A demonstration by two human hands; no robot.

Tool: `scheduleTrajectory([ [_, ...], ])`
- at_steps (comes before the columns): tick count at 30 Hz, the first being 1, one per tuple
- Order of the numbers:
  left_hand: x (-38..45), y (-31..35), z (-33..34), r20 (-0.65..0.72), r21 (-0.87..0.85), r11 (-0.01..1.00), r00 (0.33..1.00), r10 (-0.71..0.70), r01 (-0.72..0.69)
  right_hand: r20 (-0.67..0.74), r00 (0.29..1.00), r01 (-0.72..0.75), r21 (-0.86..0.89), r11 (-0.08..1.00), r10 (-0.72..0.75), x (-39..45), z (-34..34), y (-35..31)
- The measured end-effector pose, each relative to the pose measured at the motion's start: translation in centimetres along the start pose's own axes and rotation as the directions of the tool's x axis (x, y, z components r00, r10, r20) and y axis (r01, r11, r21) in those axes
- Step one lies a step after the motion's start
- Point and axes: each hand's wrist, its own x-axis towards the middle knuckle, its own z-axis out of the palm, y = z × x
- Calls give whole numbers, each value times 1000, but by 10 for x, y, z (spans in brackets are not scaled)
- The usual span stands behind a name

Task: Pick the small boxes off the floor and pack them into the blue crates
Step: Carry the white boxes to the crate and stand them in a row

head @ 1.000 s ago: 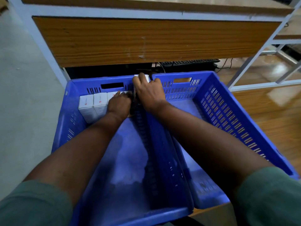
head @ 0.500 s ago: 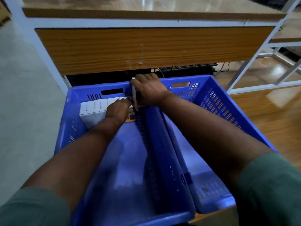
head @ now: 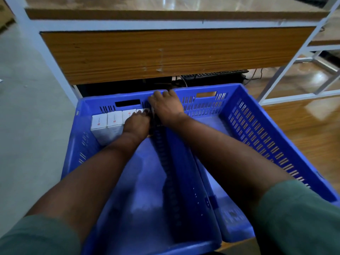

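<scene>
Head view: wooden desk (head: pixel 165 52) fronts 2 crates (head: pixel 266 137); hands' (head: pixel 166 107) grip perhaps on hidden box.

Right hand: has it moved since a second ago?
Yes. The right hand has dropped toward the row of white boxes, pressing by the left crate's back corner.

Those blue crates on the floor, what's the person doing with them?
A person is packing small white boxes into the left blue crate, in a row along its far wall. The left hand rests on the row's right end, and the right hand is at the wall between the crates, seemingly settling another box, mostly hidden. The right blue crate shows no boxes.
</scene>
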Motion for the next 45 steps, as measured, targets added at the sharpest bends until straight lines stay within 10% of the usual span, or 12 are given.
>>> scheduleTrajectory([
  [8, -5, 0, -3, 1, 16, 1000, 1000, 15, -15, -52, 994, -95, 60, 994, 98, -17, 12, -16],
  [26, -6, -8, 50, -394, -94, 984, 914, 100, -148, 360, 933, 38, -88, 995, -4, -10, 23, -27],
  [45, 0, -12, 26, -231, -171, 954, 952, 203, -245, 444, 896, 18, -34, 999, -1, -4, 38, -36],
])
